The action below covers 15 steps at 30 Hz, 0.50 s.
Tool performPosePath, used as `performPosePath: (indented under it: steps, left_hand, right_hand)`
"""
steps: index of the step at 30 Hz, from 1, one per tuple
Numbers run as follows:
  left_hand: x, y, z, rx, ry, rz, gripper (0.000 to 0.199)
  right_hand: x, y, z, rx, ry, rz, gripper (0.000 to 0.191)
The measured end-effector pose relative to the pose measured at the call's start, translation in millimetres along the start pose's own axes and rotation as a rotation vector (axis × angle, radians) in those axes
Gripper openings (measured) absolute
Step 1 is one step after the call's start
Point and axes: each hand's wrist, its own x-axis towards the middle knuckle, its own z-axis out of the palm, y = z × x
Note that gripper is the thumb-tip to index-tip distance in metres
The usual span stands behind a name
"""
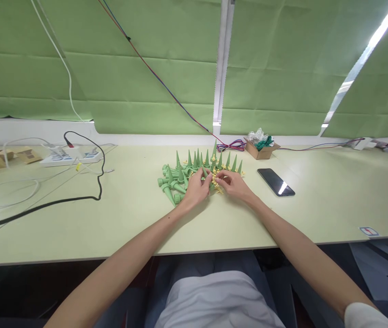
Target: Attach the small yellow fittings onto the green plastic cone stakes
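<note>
My left hand (196, 188) is closed around a green plastic cone-shaped spike (204, 171), whose tip points up and away from me. Just right of it, my right hand (234, 184) pinches a small yellow piece (215, 179) close to the held spike; whether the two parts touch is hard to make out. Loose green spikes (169, 193) with ribbed caps lie in a heap beside my left hand. Behind both hands, several more green spikes (228, 160) stand upright in a row, with small yellow pieces (220, 190) scattered among them and under my fingers.
A black phone (276, 182) lies to the right. Behind it stands a small cardboard box (261, 151) with plastic wrap and green material, near a coiled red-blue cable (235, 145). On the left are a power strip (72, 158), a black cable (100, 182) and cardboard pieces (28, 156).
</note>
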Motion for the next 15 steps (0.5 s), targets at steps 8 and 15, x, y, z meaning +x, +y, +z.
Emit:
performPosePath:
  steps: [8, 15]
  left_hand:
    - [-0.5, -1.2, -0.3, 0.04, -0.006, 0.027, 0.018]
    - [-1.1, -4.4, 0.1, 0.064, -0.022, 0.05, 0.019]
  right_hand:
    - [0.4, -1.7, -0.1, -0.048, 0.008, -0.005, 0.03]
    - [1.7, 1.6, 1.0, -0.168, 0.035, -0.029, 0.044]
